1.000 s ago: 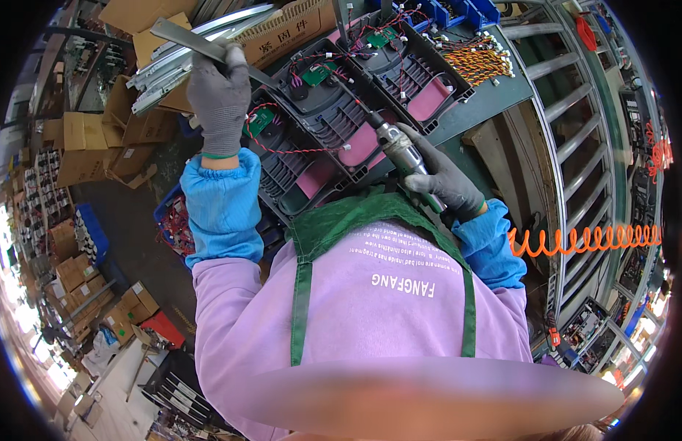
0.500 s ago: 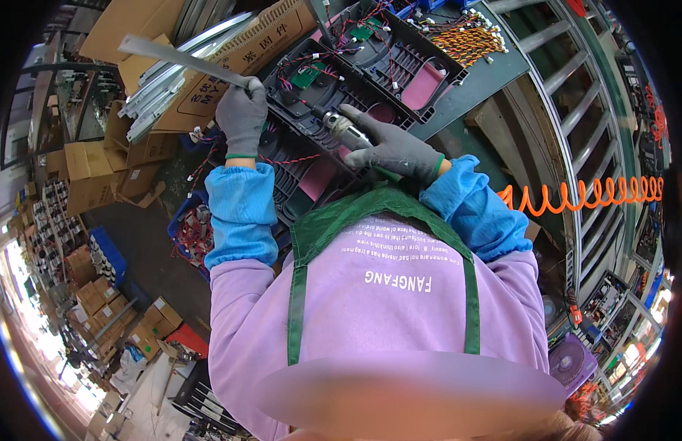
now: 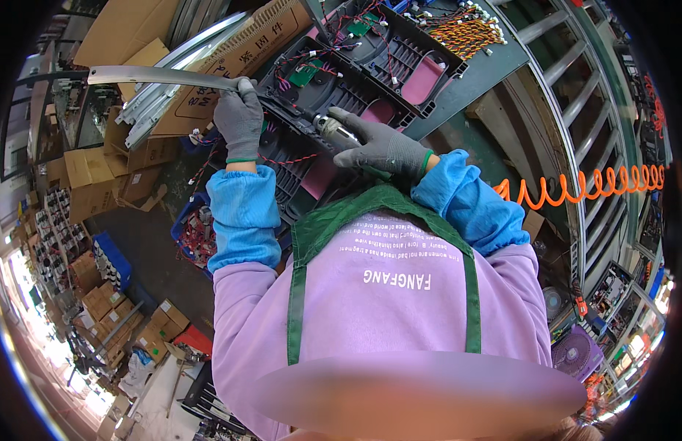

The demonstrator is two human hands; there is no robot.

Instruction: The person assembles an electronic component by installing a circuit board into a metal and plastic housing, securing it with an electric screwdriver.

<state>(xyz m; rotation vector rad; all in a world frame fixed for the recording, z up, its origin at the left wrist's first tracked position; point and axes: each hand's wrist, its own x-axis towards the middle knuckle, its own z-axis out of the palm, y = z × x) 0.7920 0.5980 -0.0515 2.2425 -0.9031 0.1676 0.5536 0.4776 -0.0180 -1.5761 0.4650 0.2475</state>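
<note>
My left hand [image 3: 240, 119], in a grey glove, is closed on the end of a long flat metal strip [image 3: 157, 76] that reaches out to the left over a carton. In my gloved right hand [image 3: 385, 147] is a silver-bodied power screwdriver [image 3: 335, 132], its dark tip pointing up and left toward the strip's held end. Both hands are over black plastic housings [image 3: 341, 99] with ribbed insides. A green circuit board [image 3: 305, 73] with red and black wires lies in the housing just beyond the screwdriver. The screwdriver tip's exact contact cannot be made out.
More metal strips [image 3: 146, 110] lean in the open cardboard carton [image 3: 208, 81] at left. Bundled coloured wires [image 3: 469, 33] lie on the bench at the far right. An orange coiled hose [image 3: 583, 192] stretches beside a metal roller rack [image 3: 569, 70]. A blue bin [image 3: 194, 228] of small parts stands by my left sleeve.
The strip's outer end has swung down and further left. My right hand has shifted slightly left with the screwdriver, whose tip is now closer to my left hand.
</note>
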